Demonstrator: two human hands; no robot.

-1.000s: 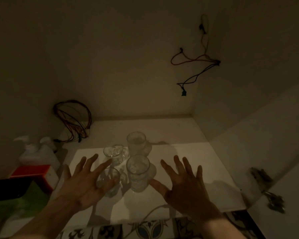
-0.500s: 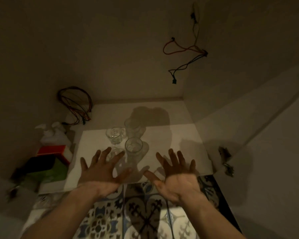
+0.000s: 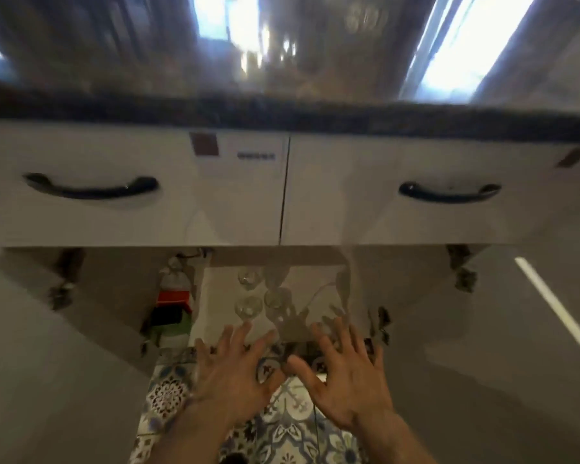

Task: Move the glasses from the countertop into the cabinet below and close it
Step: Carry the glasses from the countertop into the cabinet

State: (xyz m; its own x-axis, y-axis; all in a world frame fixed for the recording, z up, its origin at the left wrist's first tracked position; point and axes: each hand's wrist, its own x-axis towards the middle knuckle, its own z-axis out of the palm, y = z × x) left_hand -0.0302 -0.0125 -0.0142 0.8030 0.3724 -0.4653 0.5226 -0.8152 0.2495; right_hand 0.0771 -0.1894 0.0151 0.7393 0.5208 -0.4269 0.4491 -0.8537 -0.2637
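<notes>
Both my bare hands, left (image 3: 231, 373) and right (image 3: 345, 380), are spread wide and empty; the clear drinking glasses (image 3: 262, 296) stand just beyond, the white cabinet doors (image 3: 516, 313) swung out either side.

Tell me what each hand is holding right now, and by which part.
Nothing is held. The left hand and right hand are both open and empty, fingers spread, in front of the glasses, which stand untouched inside the open cabinet.

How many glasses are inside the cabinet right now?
3 clearly: back left glass, front left glass, front right glass. A possible fourth at back right is lost in shadow.
</notes>
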